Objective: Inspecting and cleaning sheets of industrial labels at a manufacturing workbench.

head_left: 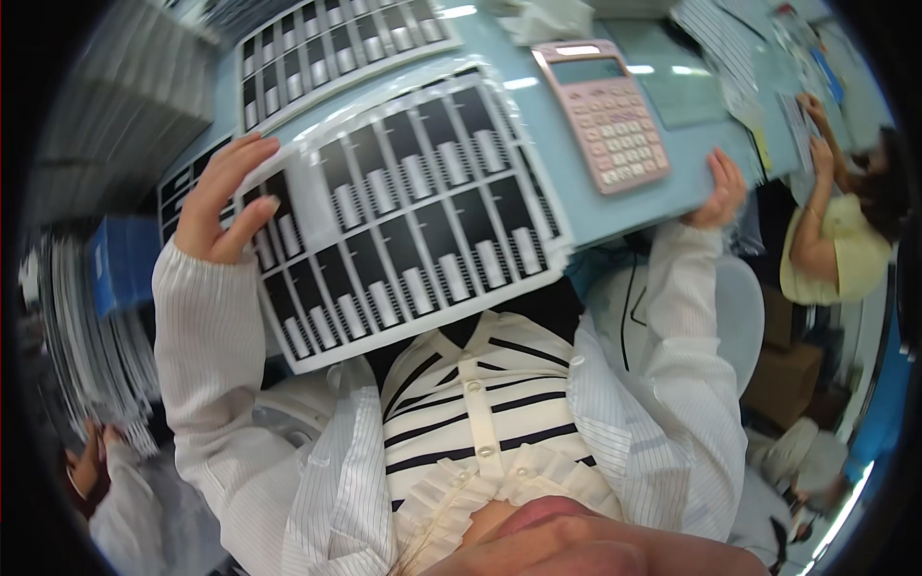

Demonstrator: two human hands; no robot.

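A large sheet (413,259) with a grid of black and white printed panels lies in front of me, its near edge reaching past the table's edge. At its upper left corner is my left hand (219,206), open, thumb spread from the fingers over the panels. Whether it presses on the sheet, I cannot tell. My right hand (720,195) rests at the table's near edge on the right, fingers stretched and nothing visible in them. Between the sheet and that hand lies a pink calculator (615,125).
Another printed sheet (336,58) lies farther back on the blue table (595,216). Stacks of sheets (134,86) rise at the left, beside a blue box (125,259). Crumpled white plastic (552,19) sits behind the calculator. A co-worker in yellow (836,250) works at the right.
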